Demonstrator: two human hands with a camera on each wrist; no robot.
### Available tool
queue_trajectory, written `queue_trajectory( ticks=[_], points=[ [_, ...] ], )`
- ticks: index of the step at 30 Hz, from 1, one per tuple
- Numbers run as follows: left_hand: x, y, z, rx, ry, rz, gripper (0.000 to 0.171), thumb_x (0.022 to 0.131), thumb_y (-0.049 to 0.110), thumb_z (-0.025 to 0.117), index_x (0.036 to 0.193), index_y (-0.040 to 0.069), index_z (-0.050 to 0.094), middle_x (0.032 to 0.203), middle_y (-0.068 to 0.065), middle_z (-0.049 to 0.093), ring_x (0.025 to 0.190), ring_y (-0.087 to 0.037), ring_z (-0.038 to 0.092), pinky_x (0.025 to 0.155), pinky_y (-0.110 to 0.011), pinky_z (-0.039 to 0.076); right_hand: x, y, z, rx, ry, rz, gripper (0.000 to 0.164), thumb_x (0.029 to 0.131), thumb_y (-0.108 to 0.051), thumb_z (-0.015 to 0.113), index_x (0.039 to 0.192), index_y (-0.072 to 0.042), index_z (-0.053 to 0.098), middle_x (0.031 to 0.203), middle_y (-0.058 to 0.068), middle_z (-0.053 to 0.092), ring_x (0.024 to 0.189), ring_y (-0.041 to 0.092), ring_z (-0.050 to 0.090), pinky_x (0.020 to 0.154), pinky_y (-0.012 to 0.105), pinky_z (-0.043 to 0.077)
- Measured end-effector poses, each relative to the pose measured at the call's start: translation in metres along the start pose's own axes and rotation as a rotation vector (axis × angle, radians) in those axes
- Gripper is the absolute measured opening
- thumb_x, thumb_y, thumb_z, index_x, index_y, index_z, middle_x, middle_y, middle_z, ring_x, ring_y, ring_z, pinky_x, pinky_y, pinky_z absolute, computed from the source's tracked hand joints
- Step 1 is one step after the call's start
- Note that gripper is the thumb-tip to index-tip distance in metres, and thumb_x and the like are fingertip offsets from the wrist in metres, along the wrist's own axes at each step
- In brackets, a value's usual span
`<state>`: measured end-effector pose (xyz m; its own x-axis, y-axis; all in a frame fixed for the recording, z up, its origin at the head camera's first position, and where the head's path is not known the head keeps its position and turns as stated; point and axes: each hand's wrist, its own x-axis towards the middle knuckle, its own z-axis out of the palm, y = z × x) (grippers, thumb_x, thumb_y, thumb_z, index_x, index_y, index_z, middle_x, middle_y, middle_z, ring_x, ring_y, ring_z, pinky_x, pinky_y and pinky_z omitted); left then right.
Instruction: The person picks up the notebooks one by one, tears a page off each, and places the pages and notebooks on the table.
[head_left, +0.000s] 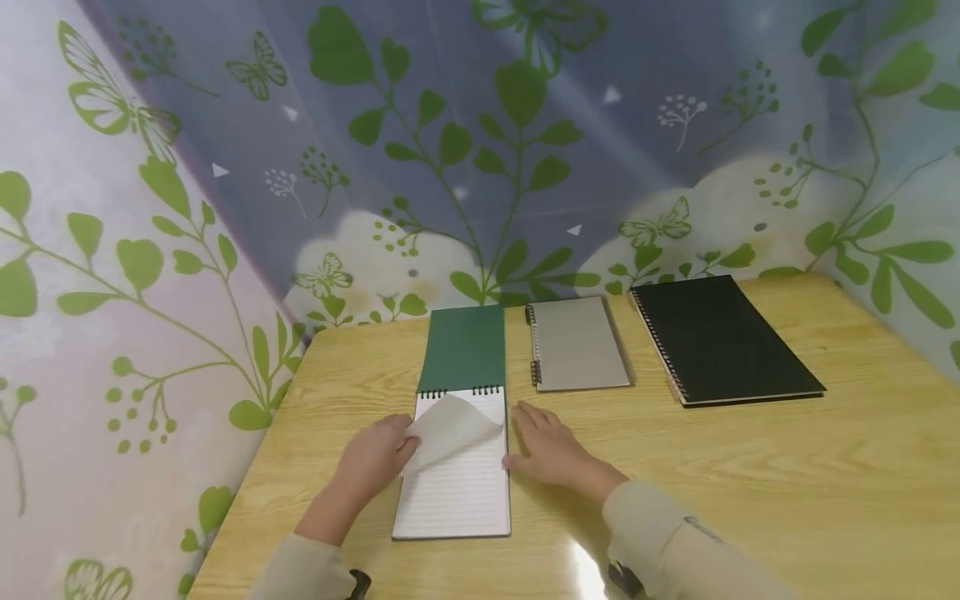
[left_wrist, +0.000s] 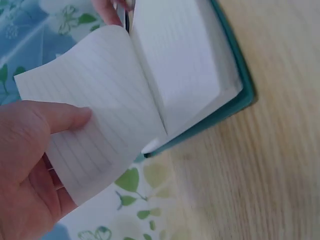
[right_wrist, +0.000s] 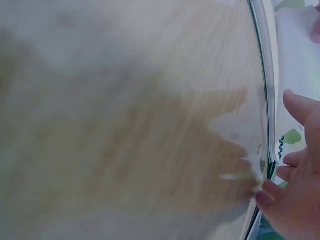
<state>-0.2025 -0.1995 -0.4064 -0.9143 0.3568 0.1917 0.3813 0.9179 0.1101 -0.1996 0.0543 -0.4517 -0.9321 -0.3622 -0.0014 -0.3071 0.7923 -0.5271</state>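
A top-bound notepad with a green cover (head_left: pixel 465 350) folded back lies on the table, its lined pages (head_left: pixel 457 512) facing up. Between thumb and fingers, my left hand (head_left: pixel 371 458) pinches the lower part of one sheet (head_left: pixel 446 433), which is lifted and bent up toward the coil. The left wrist view shows the thumb on the lined face of that sheet (left_wrist: pixel 100 120), with the other fingers behind it. My right hand (head_left: pixel 551 450) rests at the notepad's right edge, fingers extended and holding nothing. In the right wrist view its fingertips (right_wrist: pixel 262 197) are close to that edge.
To the right of the notepad lie a grey spiral notebook (head_left: pixel 581 346) and, beyond it, a larger black spiral notebook (head_left: pixel 720 342), both closed. The wooden table (head_left: pixel 735 492) meets leaf-and-butterfly-patterned fabric (head_left: pixel 420 192) at the back and left.
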Motion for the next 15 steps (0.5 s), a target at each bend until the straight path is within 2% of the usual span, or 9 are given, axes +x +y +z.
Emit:
queue_trajectory(
  ticks=[2,8,15],
  points=[
    [0.004,-0.004,0.001,0.006,0.030,-0.015,0.012,0.085,0.018,0.063,0.087,0.006,0.062,0.085,-0.008,0.067,0.069,-0.020,0.062,0.059,-0.034,0.049,0.005,0.002,0.001,-0.025,0.015,0.012,0.072,0.088,-0.039,0.057,0.143,-0.002,0.027,0.149,0.018,0.026,0.129,0.043,0.032,0.101,0.060,0.030],
    [0.009,-0.015,0.001,0.033,0.064,-0.087,0.013,0.086,0.021,0.062,0.082,0.009,0.058,0.081,-0.006,0.064,0.054,-0.014,0.047,0.045,-0.027,0.037,0.027,0.005,0.005,-0.073,0.035,0.055,0.066,0.092,-0.043,0.048,0.144,-0.007,0.028,0.149,0.012,0.029,0.118,0.037,0.038,0.089,0.056,0.040],
    [0.012,-0.024,0.004,0.017,0.112,-0.118,0.016,0.087,0.023,0.060,0.079,0.010,0.056,0.075,-0.004,0.061,0.052,-0.016,0.044,0.046,-0.029,0.037,0.049,0.009,0.010,-0.115,0.006,0.141,0.066,0.094,-0.049,0.041,0.147,-0.015,0.022,0.136,0.012,0.037,0.117,0.035,0.036,0.089,0.048,0.040]
  ],
)
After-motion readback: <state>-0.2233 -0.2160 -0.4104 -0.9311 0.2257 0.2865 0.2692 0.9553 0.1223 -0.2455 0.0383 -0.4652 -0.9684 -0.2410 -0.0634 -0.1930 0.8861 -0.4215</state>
